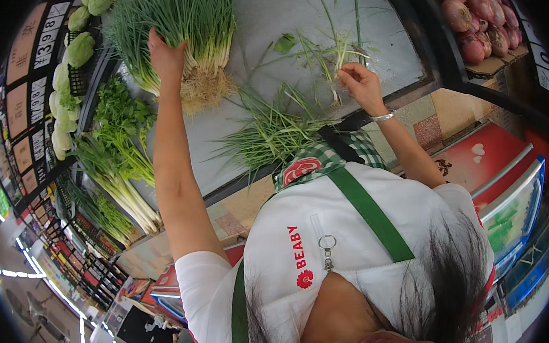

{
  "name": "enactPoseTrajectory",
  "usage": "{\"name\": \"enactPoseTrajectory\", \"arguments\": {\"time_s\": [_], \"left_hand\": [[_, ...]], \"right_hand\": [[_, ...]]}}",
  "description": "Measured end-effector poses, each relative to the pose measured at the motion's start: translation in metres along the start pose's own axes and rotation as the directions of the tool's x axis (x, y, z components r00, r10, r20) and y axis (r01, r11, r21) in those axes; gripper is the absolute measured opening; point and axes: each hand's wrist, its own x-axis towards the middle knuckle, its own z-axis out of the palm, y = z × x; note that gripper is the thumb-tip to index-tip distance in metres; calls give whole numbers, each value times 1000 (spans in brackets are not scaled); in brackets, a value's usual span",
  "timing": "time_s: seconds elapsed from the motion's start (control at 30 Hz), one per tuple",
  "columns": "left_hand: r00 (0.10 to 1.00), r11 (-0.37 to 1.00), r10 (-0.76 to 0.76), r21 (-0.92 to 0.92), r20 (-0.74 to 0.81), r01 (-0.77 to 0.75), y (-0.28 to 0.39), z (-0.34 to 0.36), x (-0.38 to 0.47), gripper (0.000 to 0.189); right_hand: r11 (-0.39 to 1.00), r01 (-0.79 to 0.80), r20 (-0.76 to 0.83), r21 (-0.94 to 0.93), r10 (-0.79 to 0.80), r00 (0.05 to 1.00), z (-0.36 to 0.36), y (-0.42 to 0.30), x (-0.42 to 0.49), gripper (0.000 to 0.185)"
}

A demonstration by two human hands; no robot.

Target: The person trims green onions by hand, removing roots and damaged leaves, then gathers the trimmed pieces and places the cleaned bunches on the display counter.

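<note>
My left hand lies among the leaves of a large bunch of thin spring onions, thumb apart from the fingers. Some fingertips are hidden in the greens, so I cannot tell whether it grips any. The bunch's tangled pale roots face me. At the right, my right hand pinches the pale stem of a loose spring onion between thumb and fingertips. Around it, thin stalks and bits of leaf lie scattered on the grey display surface. A heap of loose green leaves lies at the near edge.
Celery and thicker leeks or scallions lie left of my left arm. Pale green vegetables stand beyond a black divider, beside price signs. Red onions are piled at the right. A dark rim edges the display.
</note>
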Motion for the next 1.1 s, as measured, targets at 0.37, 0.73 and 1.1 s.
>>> {"name": "enactPoseTrajectory", "arguments": {"time_s": [0.37,0.73,1.1], "left_hand": [[992,879,85,-462,-97,-121,52,-16,-106,31],[894,42,-20,-893,448,448,135,-10,-247,22],[893,-71,-84,-896,443,438,120,-30,-265,19]], "right_hand": [[984,68,289,166,-114,950,25,-30,-19,13],[627,713,508,-314,-523,684,55,-54,-72,14],[942,320,648,-104,-180,740,65,-52,-87,21]]}}
